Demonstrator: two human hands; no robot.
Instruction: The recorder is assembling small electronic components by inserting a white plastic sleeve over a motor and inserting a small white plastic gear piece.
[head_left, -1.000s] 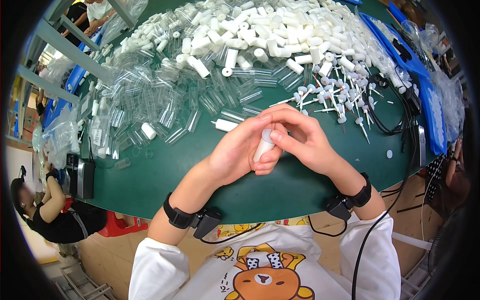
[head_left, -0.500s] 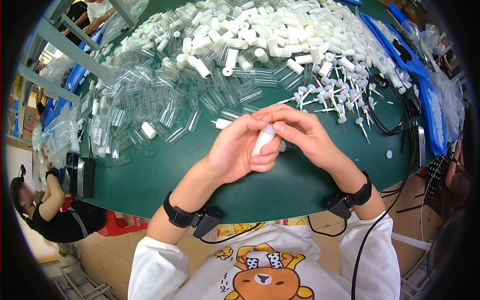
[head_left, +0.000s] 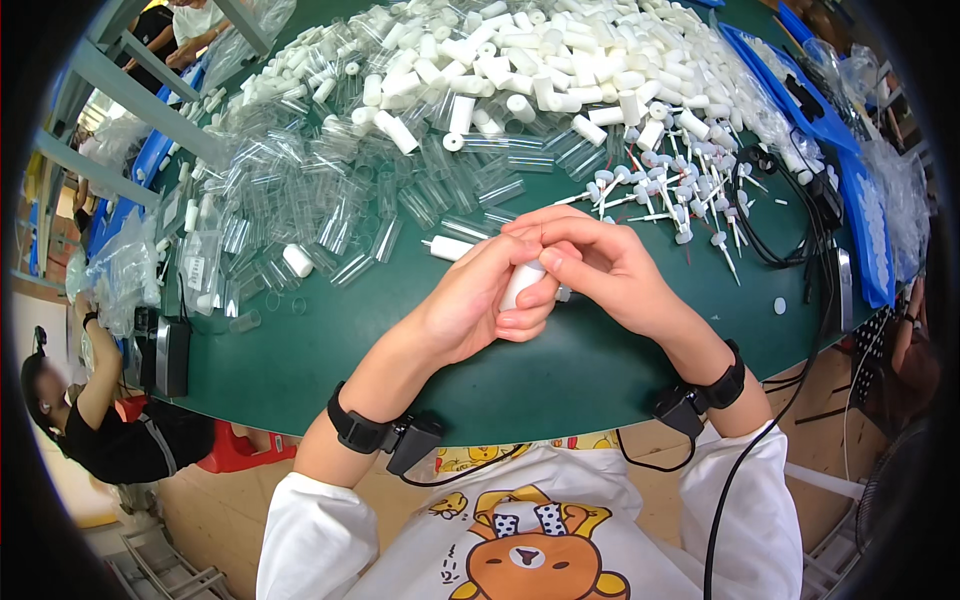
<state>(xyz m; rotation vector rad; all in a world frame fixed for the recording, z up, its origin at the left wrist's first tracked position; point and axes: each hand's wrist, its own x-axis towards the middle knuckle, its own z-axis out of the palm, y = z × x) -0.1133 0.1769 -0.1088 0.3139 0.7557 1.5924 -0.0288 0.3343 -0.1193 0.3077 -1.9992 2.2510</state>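
Note:
A white cylinder (head_left: 521, 284) is wrapped in the fingers of my left hand (head_left: 455, 307), tilted with its upper end toward my right hand. My right hand (head_left: 622, 277) is closed at that upper end, thumb and fingertips pinching there. A thin red wire (head_left: 542, 232) rises between the two hands; its lower part is hidden by fingers. Below the right fingers a small pale piece (head_left: 564, 294) pokes out, too covered to name. Just beyond my left hand, a white cylinder with a thin tip (head_left: 447, 248) lies on the green table (head_left: 480, 385).
White cylinders (head_left: 540, 60) are heaped at the back, with clear plastic tubes (head_left: 300, 190) to their left. White stick-like parts with round grey caps and red wires (head_left: 690, 195) lie right of centre. Black cables (head_left: 775, 235) and blue trays (head_left: 865, 230) line the right; a person (head_left: 100, 420) sits at left.
My right thumb and fingers have closed further over the cylinder's upper end, covering the grey cap seen before. Both hands stay in nearly the same place. The person at left has raised an arm.

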